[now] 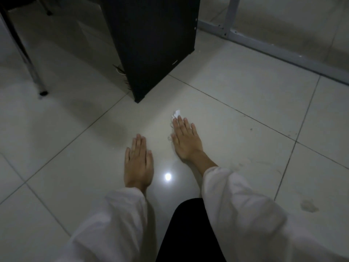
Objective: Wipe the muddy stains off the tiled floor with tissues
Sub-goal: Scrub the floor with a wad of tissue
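Observation:
My right hand lies flat, palm down, on a white tissue pressed to the pale tiled floor; only the tissue's far tip and left edge show past the fingers. My left hand rests flat on the floor beside it, fingers together, holding nothing. Faint muddy smears lie to the right of my right forearm. A brownish stain sits near the right edge, and small dark specks dot the tile further out.
A black cabinet stands just beyond my hands. A grey metal frame runs along the floor at the back right. A metal chair leg stands at the left. My dark-clothed knee is between my white sleeves.

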